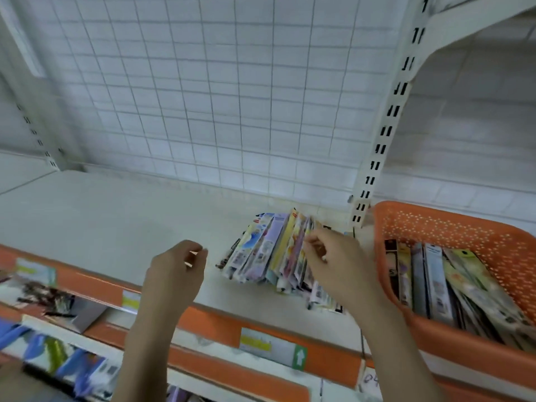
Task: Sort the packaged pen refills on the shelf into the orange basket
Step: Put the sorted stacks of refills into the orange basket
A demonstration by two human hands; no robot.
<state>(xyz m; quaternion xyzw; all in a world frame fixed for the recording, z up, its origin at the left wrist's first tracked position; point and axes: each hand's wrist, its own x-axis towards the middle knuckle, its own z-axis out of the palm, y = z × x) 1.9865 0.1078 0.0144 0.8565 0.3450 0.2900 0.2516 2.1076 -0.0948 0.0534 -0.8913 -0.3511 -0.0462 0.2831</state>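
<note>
The right hand [333, 256] reaches into the fanned stack of packaged pen refills [272, 250] lying on the white shelf [101, 216], its thumb and fingers curled onto the upper edges of the rightmost packets in what looks like a pinch; how many packets it has is blurred. The left hand [177, 271] hovers just left of the stack, fingers loosely curled and holding nothing. The orange basket [452, 227] sits at the right end of the shelf, just beside the stack, and already holds a row of refill packets [435, 280] leaning on their edges, so the sorting seems well under way with one pile left. To do this step well, it would help to separate a small, even bundle from the fan and grip it low enough that the slippery film packets do not splay or slide out. The free hand could steady the rest of the pile so it does not topple toward the near edge. The bundle should then go in upright alongside those already there, faces aligned. The shelf top is flat and pale, edged along its near side with an orange price strip [220, 323] carrying paper labels. Behind it rises a white wire grid backing [203, 97], with a slotted white upright [385, 134] to the right. Below the near edge, other hanging stationery packs [58, 352] show at the lower left.
</note>
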